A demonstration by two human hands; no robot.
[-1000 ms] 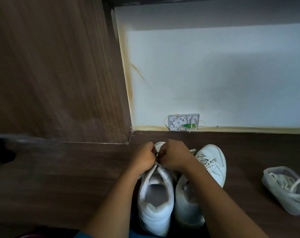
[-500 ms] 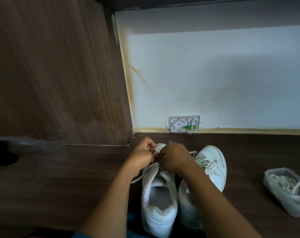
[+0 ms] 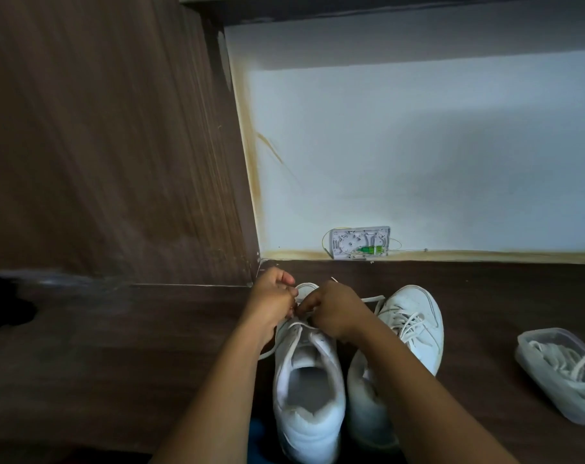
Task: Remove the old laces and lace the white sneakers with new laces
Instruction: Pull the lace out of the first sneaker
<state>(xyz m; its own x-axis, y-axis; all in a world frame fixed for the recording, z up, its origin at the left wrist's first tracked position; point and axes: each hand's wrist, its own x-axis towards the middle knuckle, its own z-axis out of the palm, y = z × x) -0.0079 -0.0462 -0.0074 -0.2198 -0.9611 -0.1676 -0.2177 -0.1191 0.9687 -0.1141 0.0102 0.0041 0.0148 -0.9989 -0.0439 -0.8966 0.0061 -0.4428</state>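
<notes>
Two white sneakers stand side by side on the dark floor, toes toward the wall. Over the front of the left sneaker, my left hand and my right hand are both curled and pinch a white lace near the toe end of its eyelets. A loose end of the lace trails off the shoe's left side. The right sneaker carries a loosely threaded lace, partly hidden by my right forearm.
A clear plastic container holding white laces lies on the floor at the right. A white wall with an open socket box stands just beyond the shoes. A brown wooden panel fills the left.
Both hands have shifted a little toward the toe of the left sneaker, and the lace now shows across its upper eyelets. The view has moved in slightly.
</notes>
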